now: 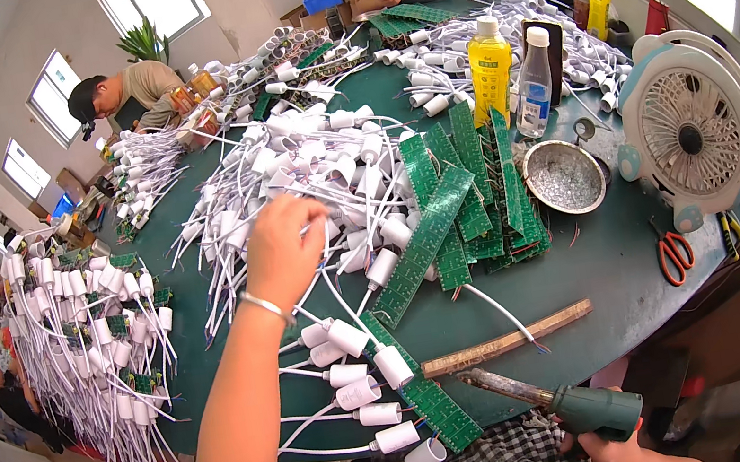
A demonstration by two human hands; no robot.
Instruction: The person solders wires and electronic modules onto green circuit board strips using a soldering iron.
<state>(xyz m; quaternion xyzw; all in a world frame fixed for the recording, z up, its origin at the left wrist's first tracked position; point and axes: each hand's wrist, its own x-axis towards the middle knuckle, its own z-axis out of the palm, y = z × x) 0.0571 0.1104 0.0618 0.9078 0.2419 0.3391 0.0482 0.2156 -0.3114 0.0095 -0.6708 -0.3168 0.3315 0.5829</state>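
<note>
My left hand [289, 248], a bangle on its wrist, is over the near side of a heap of white lamp sockets [352, 171] with white wires. Its fingers curl inward; what they hold, if anything, is hidden. Down by the table's front edge, my right hand [609, 455] is closed round the green handle of a soldering iron [578, 405], whose metal barrel points up and left. Between my arms lies a green circuit board strip [441, 416], with several wired sockets [356, 394] along its left side. More green boards [477, 177] are stacked beyond it.
A wooden strip [510, 336] lies by the iron's tip. To the right are a metal bowl [545, 195], a fan [690, 131], scissors [676, 254] and pliers [731, 232]. A yellow bottle [490, 69] and a clear bottle [533, 90] stand behind the boards. Two people work across the table.
</note>
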